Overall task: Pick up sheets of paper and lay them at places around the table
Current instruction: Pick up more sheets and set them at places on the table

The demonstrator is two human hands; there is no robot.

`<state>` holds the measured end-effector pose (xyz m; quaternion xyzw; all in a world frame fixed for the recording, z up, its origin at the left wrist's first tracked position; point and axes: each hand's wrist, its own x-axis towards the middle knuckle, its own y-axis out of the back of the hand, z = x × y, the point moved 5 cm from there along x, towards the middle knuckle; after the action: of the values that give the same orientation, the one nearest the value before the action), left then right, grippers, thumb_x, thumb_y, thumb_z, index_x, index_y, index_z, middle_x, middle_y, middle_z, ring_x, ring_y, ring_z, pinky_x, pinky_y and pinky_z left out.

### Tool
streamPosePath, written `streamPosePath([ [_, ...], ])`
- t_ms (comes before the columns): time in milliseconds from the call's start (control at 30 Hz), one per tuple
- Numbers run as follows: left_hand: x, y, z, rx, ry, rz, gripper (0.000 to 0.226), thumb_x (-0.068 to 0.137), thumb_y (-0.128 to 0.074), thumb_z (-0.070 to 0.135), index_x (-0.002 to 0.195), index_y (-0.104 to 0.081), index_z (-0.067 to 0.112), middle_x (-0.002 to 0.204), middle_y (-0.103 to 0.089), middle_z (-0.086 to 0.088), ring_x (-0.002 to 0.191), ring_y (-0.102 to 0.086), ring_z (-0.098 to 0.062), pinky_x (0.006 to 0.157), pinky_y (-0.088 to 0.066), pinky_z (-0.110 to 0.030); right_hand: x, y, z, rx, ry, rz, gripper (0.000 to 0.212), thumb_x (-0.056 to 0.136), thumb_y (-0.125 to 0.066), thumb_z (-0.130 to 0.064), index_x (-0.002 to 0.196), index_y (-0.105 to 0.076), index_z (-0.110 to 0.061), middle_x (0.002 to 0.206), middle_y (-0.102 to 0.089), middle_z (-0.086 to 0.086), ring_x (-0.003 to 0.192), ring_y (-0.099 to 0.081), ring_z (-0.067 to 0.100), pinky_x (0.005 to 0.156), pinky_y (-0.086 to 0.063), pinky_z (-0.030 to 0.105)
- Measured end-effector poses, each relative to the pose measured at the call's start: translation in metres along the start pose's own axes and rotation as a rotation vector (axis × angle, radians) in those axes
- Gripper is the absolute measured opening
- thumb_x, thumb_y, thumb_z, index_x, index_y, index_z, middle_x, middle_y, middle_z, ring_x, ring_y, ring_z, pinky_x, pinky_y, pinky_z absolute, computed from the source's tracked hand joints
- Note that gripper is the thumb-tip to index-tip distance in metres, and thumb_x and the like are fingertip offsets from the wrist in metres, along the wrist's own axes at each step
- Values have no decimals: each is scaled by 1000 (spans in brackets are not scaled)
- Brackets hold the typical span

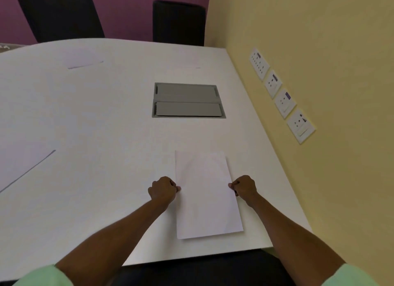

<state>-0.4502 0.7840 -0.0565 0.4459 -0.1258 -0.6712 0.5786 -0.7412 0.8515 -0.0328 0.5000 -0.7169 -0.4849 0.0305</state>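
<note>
Laying a sheet of paper (205, 195) flat near the tabletop (102, 119) front edge, left hand (163, 189) and right hand (244, 187) pinching its side edges; next, probably releasing both grips.

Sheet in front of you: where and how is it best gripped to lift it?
Pinch the sheet at its two long edges, one from each side, where the left hand and right hand are. It lies flat on the table.
</note>
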Motion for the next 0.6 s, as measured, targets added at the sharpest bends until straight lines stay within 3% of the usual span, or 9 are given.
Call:
streamPosePath([
  [233, 21, -20, -11, 101, 17, 18, 17, 81, -71, 31, 72, -58, 24, 89, -71, 1, 99, -57, -25, 82, -33, -34, 30, -17, 8, -29, -8, -64, 32, 86, -71, -17, 64, -66, 6, 62, -61, 19, 61, -60, 26, 63, -45, 29],
  [467, 30, -32, -7, 281, -33, 37, 16, 85, -67, 38, 89, -65, 23, 98, -71, 0, 108, -54, -25, 88, -35, -36, 42, -20, 15, -103, -2, -67, 44, 84, -74, -21, 48, -50, -13, 53, -55, 6, 64, -58, 23, 66, -47, 29],
  [600, 27, -38, -12, 457, -69, 17, 15, 86, -60, 41, 91, -59, 26, 104, -70, 1, 111, -51, -24, 86, -35, -35, 40, -26, 19, -154, -19, -92, 33, 82, -75, -30, 62, -55, -13, 64, -58, 5, 74, -64, 23, 67, -44, 25],
])
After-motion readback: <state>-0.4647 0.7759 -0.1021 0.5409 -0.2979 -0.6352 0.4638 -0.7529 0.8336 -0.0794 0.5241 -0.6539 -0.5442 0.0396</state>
